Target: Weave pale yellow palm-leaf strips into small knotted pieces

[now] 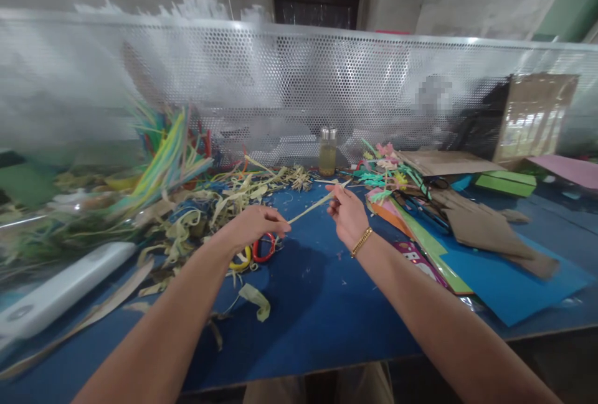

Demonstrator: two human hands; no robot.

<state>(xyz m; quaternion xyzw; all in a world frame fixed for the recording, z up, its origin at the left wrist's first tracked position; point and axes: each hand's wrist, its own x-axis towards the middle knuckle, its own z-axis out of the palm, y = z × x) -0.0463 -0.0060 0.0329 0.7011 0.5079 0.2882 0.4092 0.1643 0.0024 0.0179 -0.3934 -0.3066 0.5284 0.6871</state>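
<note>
So there's one thin, pale yellow-green, leaf-like strip [311,208] stretched between two bare hands, just above the blue tabletop [303,323]. Long axis runs on a slant: low, near end at the left hand [259,226], then up and away to the right hand [348,211]. It looks pretty straight between them. Left thumb and fingers pinch the near end; the right fingertips pinch near the far end, and a bit pokes out past them.

Counting stuff: one gold chain bracelet [361,242] on the right wrist, plus two loop handles by the left hand, one yellow plastic [240,259] and one red plastic [265,248]. Can't tell if they're the same tool. The tangled heap of pale dried strips [224,195] behind that hand is too jumbled to count.

Containers: one clear bottle with a silver lid [327,156], with something yellowish inside, standing near the perforated metal panel [261,74].
</note>
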